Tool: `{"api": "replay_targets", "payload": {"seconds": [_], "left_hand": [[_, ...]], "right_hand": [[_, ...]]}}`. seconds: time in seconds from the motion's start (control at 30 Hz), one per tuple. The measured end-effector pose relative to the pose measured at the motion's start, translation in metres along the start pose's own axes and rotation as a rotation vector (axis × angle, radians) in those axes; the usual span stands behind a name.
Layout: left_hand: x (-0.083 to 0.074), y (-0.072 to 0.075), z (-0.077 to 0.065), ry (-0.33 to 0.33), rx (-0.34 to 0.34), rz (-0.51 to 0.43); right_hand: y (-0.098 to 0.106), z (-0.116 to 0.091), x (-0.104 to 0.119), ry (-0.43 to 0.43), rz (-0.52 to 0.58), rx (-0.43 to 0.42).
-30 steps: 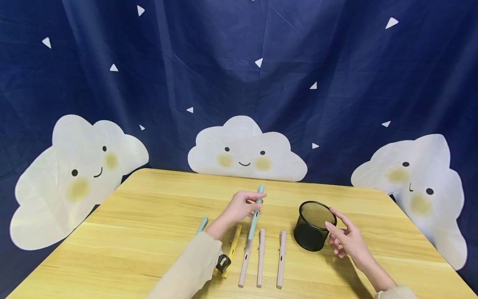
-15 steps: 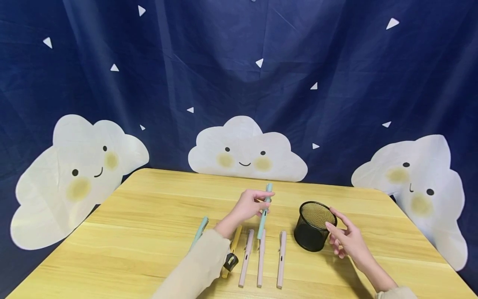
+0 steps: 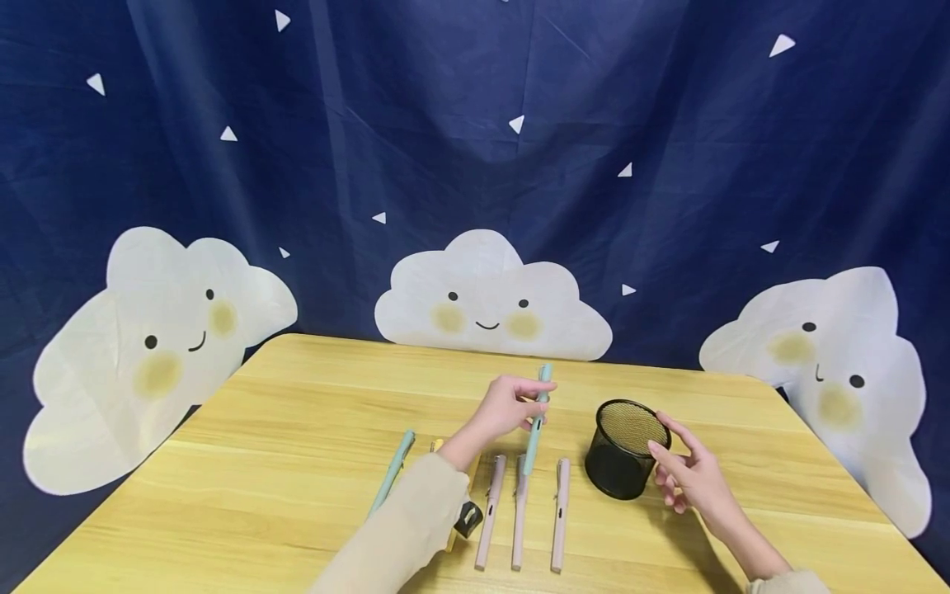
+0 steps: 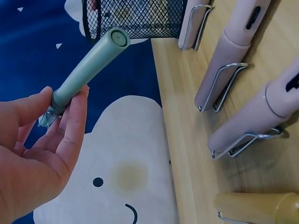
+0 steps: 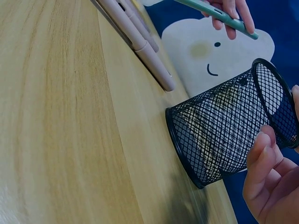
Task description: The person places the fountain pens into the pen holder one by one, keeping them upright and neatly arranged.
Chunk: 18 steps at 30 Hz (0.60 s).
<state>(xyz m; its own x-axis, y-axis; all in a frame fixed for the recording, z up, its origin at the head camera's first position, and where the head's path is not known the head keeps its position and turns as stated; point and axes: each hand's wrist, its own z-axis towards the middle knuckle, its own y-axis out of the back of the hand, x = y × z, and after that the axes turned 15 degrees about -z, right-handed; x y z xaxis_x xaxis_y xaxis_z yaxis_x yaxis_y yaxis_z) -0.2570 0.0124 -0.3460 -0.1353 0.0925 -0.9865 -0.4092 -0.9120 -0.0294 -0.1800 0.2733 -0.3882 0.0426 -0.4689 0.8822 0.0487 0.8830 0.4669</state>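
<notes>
In the head view my left hand (image 3: pixel 508 408) pinches a teal pen (image 3: pixel 532 445) near its top end, over the table. The pen slants downward, its lower end above the middle one of three pale pink pens (image 3: pixel 560 520). The left wrist view shows thumb and fingers round that teal pen (image 4: pixel 86 72). My right hand (image 3: pixel 693 474) holds a black mesh pen holder (image 3: pixel 618 466) by its rim, thumb and index finger on its right side. I see no pens in the holder (image 5: pixel 215 130) in the right wrist view.
A second teal pen (image 3: pixel 391 474) lies on the wooden table (image 3: pixel 282 462) at the left. A yellow pen (image 3: pixel 436 445) is mostly hidden under my left sleeve (image 3: pixel 404 528). Behind the table hangs a dark blue curtain (image 3: pixel 445 165) with cloud faces.
My left hand has moved right with the teal pen, from over the leftmost pink pen to over the middle one. The right hand and holder stay in place.
</notes>
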Motion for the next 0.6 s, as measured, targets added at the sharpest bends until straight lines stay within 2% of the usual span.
{"api": "replay_targets", "payload": {"seconds": [0.4,0.6], "left_hand": [[0.0,-0.012,0.003,-0.043,-0.017,-0.037],[-0.02,-0.022,-0.006,-0.053,-0.02,-0.027]], "right_hand": [[-0.001,0.0,-0.001,-0.017,-0.019,-0.005],[-0.001,0.0,0.0,-0.005,-0.019,-0.008]]}}
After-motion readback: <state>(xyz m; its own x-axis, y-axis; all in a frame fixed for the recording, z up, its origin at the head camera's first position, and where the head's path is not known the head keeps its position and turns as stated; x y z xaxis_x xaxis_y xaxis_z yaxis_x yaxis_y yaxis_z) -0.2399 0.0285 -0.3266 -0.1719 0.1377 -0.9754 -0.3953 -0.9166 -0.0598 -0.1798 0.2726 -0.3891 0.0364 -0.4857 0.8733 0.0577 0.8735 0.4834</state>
